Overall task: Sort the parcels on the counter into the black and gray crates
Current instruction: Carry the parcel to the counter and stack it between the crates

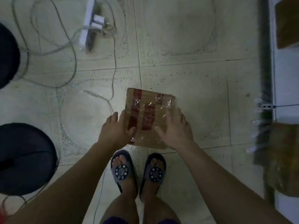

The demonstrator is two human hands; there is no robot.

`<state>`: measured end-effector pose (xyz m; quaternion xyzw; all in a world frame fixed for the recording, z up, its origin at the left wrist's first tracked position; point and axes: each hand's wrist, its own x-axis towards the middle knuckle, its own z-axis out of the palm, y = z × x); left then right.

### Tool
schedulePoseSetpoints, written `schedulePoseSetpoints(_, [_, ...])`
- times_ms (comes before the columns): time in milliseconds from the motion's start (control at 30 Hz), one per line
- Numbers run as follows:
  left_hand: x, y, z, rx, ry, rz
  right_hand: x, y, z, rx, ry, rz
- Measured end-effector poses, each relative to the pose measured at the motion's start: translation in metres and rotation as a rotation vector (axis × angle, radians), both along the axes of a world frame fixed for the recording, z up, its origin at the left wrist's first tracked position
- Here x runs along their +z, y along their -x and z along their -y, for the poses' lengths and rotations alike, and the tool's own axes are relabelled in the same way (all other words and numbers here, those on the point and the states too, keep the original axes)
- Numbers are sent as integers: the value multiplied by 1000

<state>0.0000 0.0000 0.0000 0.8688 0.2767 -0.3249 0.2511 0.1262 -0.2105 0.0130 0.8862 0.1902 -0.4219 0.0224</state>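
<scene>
Right-edge parcels blurred, cropped; parcel print unreadable.

The parcel lies above the floor, directly ahead of the two sandalled feet. The left hand sits at the parcel's left edge; the right hand rests on its near right portion. Two round containers stand at the left edge of the floor, one behind the other. A power strip lies on the floor at the far left-centre, with cables looping from it toward the containers and the parcel. The bench runs along the right side, and two further parcels rest on it, one far, one near.
</scene>
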Motion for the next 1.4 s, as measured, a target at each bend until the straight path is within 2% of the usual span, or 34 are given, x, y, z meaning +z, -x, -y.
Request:
schedulePoseSetpoints(167, [-74,5,8,28,66,28,-76,22,13,-38,38,-34])
schedulePoseSetpoints(333, [-121,16,10,51,164,82,-124,36,17,-124,-15,-66])
schedulePoseSetpoints(567, [-144,29,16,156,217,212,-142,50,19,-261,-198,-36])
schedulePoseSetpoints(700, [-128,28,15,223,244,226,-126,44,15,-300,-274,-24])
schedulePoseSetpoints(833, [-81,27,9,250,248,264,-81,32,8,-312,-352,33])
schedulePoseSetpoints(933, [-21,18,1,244,244,326,-24,26,3,-335,-394,69])
schedulePoseSetpoints(1100, [109,-8,-19,224,165,490,103,9,-8,-458,-470,108])
schedulePoseSetpoints(1267, [250,-29,-41,238,140,573,243,-15,-30,-436,-565,216])
schedulePoseSetpoints(1400, [356,-42,-56,222,103,657,346,-32,-50,-450,-723,249])
